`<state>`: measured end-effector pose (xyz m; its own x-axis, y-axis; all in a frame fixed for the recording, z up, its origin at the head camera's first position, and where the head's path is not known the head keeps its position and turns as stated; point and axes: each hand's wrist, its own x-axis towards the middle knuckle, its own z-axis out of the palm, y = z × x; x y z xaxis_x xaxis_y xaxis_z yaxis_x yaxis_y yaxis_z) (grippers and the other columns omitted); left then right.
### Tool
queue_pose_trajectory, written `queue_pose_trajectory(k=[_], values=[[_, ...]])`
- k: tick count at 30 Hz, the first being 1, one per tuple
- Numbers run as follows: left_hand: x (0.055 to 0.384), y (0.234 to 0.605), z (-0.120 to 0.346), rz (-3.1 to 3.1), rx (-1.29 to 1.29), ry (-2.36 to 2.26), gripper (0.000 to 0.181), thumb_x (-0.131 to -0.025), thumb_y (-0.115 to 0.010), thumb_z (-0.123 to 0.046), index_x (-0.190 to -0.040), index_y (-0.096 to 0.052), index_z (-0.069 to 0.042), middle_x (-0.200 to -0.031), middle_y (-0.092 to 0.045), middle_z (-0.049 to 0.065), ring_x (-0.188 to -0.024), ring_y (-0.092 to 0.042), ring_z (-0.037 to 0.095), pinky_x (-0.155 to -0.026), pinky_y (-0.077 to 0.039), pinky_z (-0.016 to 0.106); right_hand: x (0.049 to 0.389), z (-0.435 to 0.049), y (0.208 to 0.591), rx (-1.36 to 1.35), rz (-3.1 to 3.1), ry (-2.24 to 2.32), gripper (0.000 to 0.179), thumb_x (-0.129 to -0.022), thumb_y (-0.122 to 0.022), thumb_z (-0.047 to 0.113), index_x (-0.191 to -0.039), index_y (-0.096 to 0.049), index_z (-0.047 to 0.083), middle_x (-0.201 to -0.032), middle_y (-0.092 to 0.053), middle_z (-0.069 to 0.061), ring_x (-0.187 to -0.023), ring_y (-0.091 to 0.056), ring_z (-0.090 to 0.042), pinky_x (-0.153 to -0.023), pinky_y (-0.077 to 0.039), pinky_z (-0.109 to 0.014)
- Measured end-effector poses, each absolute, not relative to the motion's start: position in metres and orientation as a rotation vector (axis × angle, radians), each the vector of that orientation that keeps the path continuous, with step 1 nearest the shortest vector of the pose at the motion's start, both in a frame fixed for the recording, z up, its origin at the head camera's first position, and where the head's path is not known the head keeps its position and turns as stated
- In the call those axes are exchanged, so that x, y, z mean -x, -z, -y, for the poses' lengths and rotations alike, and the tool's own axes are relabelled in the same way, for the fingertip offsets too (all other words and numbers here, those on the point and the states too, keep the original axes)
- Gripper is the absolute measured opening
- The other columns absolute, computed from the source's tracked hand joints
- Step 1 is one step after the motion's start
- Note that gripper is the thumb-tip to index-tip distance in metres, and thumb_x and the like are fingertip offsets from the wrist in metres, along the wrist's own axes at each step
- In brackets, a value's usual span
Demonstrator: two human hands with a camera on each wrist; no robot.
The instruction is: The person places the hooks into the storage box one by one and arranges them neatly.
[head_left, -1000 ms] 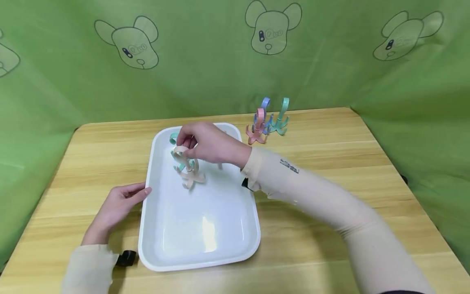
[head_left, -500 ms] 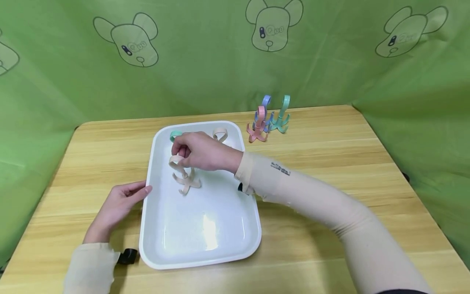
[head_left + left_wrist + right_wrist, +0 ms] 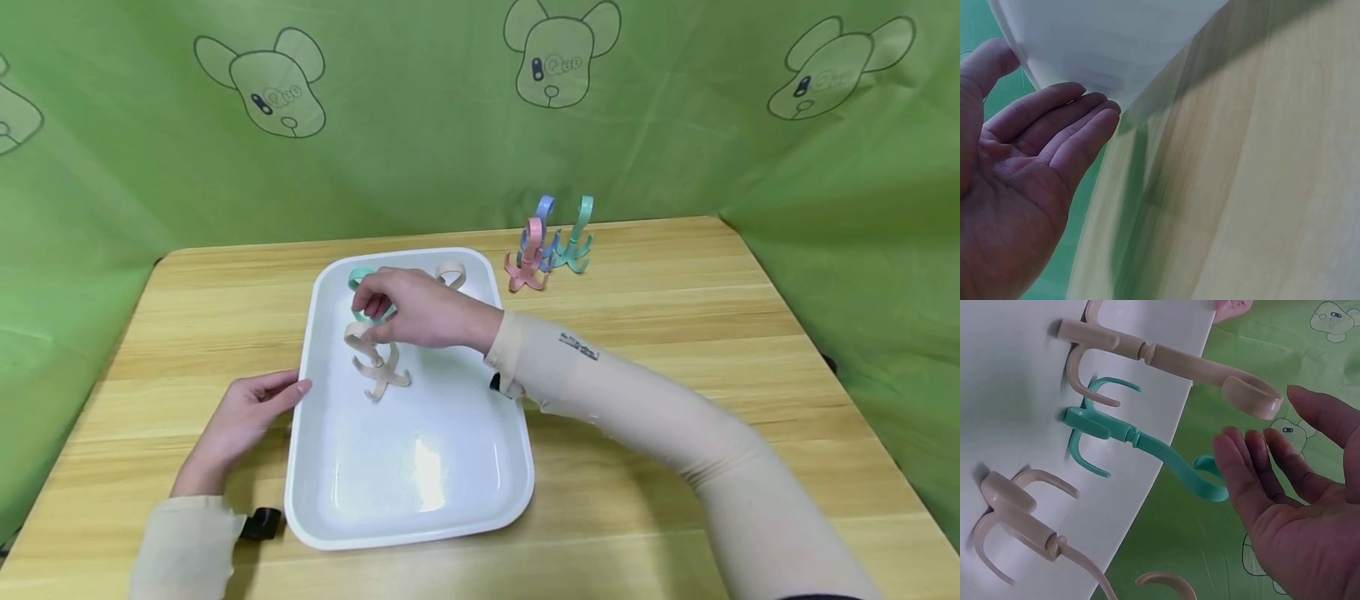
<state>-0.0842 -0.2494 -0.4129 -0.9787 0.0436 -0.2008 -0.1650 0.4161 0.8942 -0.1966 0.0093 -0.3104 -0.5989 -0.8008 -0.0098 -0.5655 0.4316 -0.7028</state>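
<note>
A beige multi-prong hanging hook (image 3: 381, 372) stands upright on its prongs in the white tray (image 3: 408, 537). My right hand (image 3: 427, 308) is at its curled top; in the right wrist view the thumb (image 3: 1319, 415) and fingers lie apart on either side of that top, with a gap. A green hook (image 3: 1154, 449) stands behind it, its top close to my fingertips, and a second beige hook (image 3: 1029, 528) stands at the tray's far right. My left hand (image 3: 243, 417) holds the tray's left rim, thumb over the edge, fingers against the outer wall.
Outside the tray, to the back right, a pink hook (image 3: 528, 260), a blue hook (image 3: 546, 212) and another green hook (image 3: 576, 242) stand close together on the wooden table (image 3: 675, 325). A green curtain (image 3: 420, 167) with printed bear heads hangs behind.
The beige hook came down toward the near side onto the tray floor, left of the middle, with my right hand. My right fingers have since parted from it. The left hand stays put.
</note>
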Motion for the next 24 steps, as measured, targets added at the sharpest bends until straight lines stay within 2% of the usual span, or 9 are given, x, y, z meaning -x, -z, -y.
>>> queue_pose_trajectory(k=[6,9,12,18,24], values=[[0.084,0.416,0.249,-2.487,0.112,-1.567,0.056,-0.098,-0.061,-0.04,-0.129,-0.06,0.006,-0.125,-0.063,0.019,-0.117,-0.057,0.027,-0.087,-0.047,0.017,0.198,-0.017,0.309,1.162,-2.317,1.016,0.025,-0.091,-0.073,0.014,-0.112,-0.063,0.003,-0.107,-0.062,-0.005,-0.1,-0.06,-0.018,-0.084,-0.047,-0.017],[0.083,0.416,0.248,-2.485,0.107,-1.573,0.056,-0.098,-0.061,-0.04,-0.129,-0.06,0.007,-0.125,-0.063,0.019,-0.118,-0.056,0.029,-0.087,-0.047,0.018,0.198,-0.023,0.307,1.14,-2.312,1.026,0.025,-0.092,-0.071,0.012,-0.113,-0.063,0.003,-0.108,-0.062,-0.005,-0.101,-0.06,-0.017,-0.084,-0.048,-0.017],[0.083,0.416,0.249,-2.481,0.096,-1.587,0.055,-0.098,-0.061,-0.039,-0.129,-0.059,0.007,-0.125,-0.063,0.02,-0.117,-0.057,0.025,-0.087,-0.048,0.018,0.199,-0.031,0.305,1.116,-2.305,1.06,0.024,-0.092,-0.07,0.009,-0.113,-0.063,0.002,-0.107,-0.062,-0.004,-0.101,-0.06,-0.015,-0.084,-0.049,-0.018],[0.083,0.415,0.25,-2.505,0.076,-1.614,0.052,-0.099,-0.062,-0.035,-0.128,-0.06,0.008,-0.124,-0.063,0.022,-0.108,-0.06,0.01,-0.086,-0.049,0.018,0.204,-0.046,0.298,1.122,-2.318,1.167,0.02,-0.092,-0.069,0.006,-0.111,-0.065,0.002,-0.106,-0.064,-0.006,-0.099,-0.061,-0.013,-0.086,-0.05,-0.022],[0.083,0.415,0.249,-2.499,0.078,-1.617,0.051,-0.098,-0.062,-0.034,-0.127,-0.06,0.009,-0.124,-0.062,0.022,-0.106,-0.06,0.007,-0.085,-0.049,0.018,0.208,-0.068,0.29,1.076,-2.351,1.247,0.021,-0.092,-0.069,0.007,-0.113,-0.065,0.002,-0.107,-0.063,-0.003,-0.1,-0.059,-0.014,-0.09,-0.049,-0.026]])
